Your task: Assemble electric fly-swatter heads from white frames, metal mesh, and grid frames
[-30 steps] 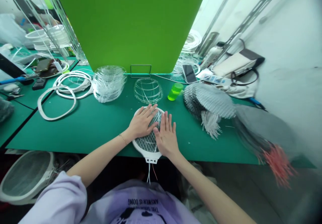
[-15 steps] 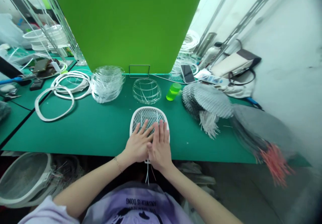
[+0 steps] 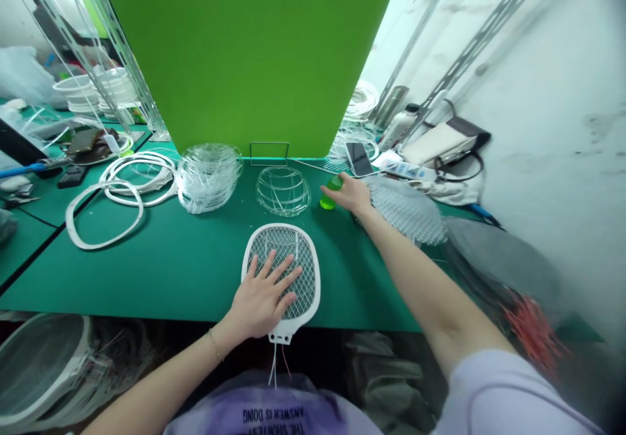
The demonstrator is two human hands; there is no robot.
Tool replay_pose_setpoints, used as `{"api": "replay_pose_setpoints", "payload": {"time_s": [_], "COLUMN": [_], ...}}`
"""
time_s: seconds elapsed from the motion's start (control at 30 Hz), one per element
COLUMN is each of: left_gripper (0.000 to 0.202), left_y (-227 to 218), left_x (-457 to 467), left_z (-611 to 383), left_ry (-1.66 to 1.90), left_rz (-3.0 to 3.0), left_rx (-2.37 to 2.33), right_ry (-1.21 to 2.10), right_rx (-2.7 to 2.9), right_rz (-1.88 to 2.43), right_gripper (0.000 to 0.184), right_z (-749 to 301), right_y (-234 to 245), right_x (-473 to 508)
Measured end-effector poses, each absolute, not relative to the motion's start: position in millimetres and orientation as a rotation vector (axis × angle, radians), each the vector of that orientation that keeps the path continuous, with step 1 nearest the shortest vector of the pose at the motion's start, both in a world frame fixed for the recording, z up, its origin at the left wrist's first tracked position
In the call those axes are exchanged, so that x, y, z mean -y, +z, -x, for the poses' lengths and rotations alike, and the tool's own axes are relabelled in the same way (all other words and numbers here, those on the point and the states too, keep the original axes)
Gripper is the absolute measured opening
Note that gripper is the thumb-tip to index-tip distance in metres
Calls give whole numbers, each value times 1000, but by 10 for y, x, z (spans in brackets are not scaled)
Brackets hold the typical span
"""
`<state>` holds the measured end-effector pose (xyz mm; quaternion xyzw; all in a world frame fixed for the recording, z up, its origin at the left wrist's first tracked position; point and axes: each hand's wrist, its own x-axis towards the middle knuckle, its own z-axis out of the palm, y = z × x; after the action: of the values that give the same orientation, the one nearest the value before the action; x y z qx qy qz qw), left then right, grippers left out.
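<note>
The head of an electric fly swatter (image 3: 281, 233) lies flat on the green mat, with a white plastic frame and a metal mesh face. My left hand (image 3: 261, 298) rests on its lower mesh with the fingers spread. Thin wires (image 3: 274, 364) trail from its base over the table edge. My right hand (image 3: 349, 195) reaches forward, its fingers over a bright green plastic cup (image 3: 327, 203). The hand hides the top of the cup, so any grip is unclear.
A stack of clear wire-strung domes (image 3: 208, 177) and a single dome (image 3: 282, 190) stand behind the swatter. White rings (image 3: 104, 216) lie to the left. Grey mesh sheets (image 3: 405, 208) and a phone (image 3: 359, 159) lie to the right, below a tall green panel (image 3: 244, 50).
My right hand has lifted off the swatter and moved forward to the green cup. My left hand remains on the mesh, and the swatter now lies more squarely toward me.
</note>
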<state>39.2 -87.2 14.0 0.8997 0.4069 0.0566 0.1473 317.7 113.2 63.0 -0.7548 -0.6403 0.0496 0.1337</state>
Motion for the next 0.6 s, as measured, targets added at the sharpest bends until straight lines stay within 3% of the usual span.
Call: {"api": "replay_pose_setpoints", "payload": {"time_s": [0.13,0.23,0.37,0.6], "left_gripper": [53,54,53,54], "left_y": [114,88,67,91], "left_x": [870,877,879,886], "left_z": [-406,-406,-408,-403], "left_ry": [183,200,184,205], "left_rz": [-2603,-2617,-2635,-2619], "left_rx": [-1185,-1183,-1194,-1214], "right_ry": [-167,-122,22,-264], "right_rx": [1789,1848,1927,1682], "right_rz": [2106,1770,1476,1623], "right_gripper": [45,37,10,22], "right_z": [-2927,-2575,-2133,-2307], "right_y": [872,1008,821,589], "right_x": [-395,617,1521,1230]}}
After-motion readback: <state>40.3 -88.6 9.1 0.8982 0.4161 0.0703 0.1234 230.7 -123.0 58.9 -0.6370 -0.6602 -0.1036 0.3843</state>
